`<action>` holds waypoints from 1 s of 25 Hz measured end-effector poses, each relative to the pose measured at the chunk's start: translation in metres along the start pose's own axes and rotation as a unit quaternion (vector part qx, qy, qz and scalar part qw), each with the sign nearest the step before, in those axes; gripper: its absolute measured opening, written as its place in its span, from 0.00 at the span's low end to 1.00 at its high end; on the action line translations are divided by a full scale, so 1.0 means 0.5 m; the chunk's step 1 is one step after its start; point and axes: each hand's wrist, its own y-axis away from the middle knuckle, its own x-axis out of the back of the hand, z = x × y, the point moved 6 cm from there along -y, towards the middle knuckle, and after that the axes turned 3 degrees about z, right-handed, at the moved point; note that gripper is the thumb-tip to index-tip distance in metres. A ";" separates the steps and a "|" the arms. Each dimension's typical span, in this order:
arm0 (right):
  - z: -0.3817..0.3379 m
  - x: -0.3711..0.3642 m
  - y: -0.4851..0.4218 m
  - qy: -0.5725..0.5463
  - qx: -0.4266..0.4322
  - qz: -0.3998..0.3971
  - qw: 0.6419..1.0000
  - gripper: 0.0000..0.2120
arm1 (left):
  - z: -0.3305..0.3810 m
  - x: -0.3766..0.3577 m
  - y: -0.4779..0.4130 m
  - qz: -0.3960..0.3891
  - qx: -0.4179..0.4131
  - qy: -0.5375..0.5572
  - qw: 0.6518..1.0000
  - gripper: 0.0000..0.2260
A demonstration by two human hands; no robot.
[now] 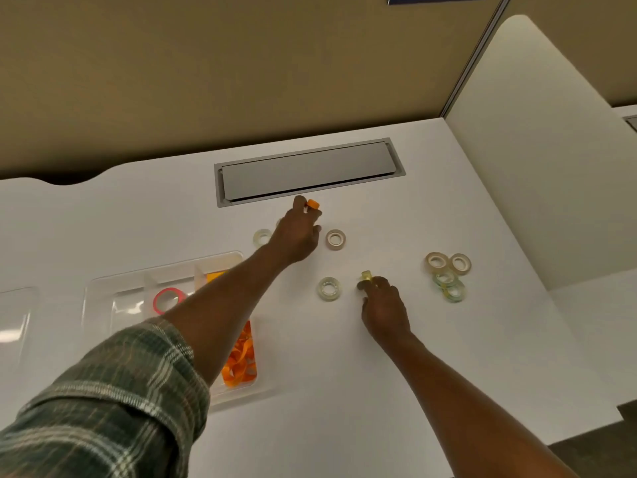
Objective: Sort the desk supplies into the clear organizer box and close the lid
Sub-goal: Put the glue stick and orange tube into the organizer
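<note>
My left hand reaches far across the desk and pinches a small orange item near the grey hatch. Closer to me, my right hand pinches a small yellow item. The clear organizer box lies open at the left, partly under my left arm; it holds a pink tape roll and orange pieces. Loose clear tape rolls lie beside the hands: one left of my left hand, one right of it, one left of my right hand. A pile of several rolls sits at the right.
A grey cable hatch is set into the white desk behind my left hand. A clear lid lies at the far left edge. A white side panel rises on the right, a tan partition wall behind the desk.
</note>
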 end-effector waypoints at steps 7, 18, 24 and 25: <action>-0.070 0.045 0.036 -0.300 -0.078 0.080 0.947 0.19 | -0.009 0.074 0.216 0.087 0.058 0.203 0.973 0.13; -0.446 -0.013 0.109 -0.473 0.016 -0.046 0.880 0.11 | -0.247 0.191 0.558 0.202 0.256 0.371 0.870 0.17; -0.659 -0.091 0.174 -0.307 0.189 -0.119 0.925 0.15 | -0.398 0.242 0.716 0.238 0.336 0.258 0.874 0.17; -0.686 -0.109 0.187 -0.272 0.212 -0.130 0.930 0.16 | -0.410 0.243 0.732 0.237 0.335 0.234 0.881 0.16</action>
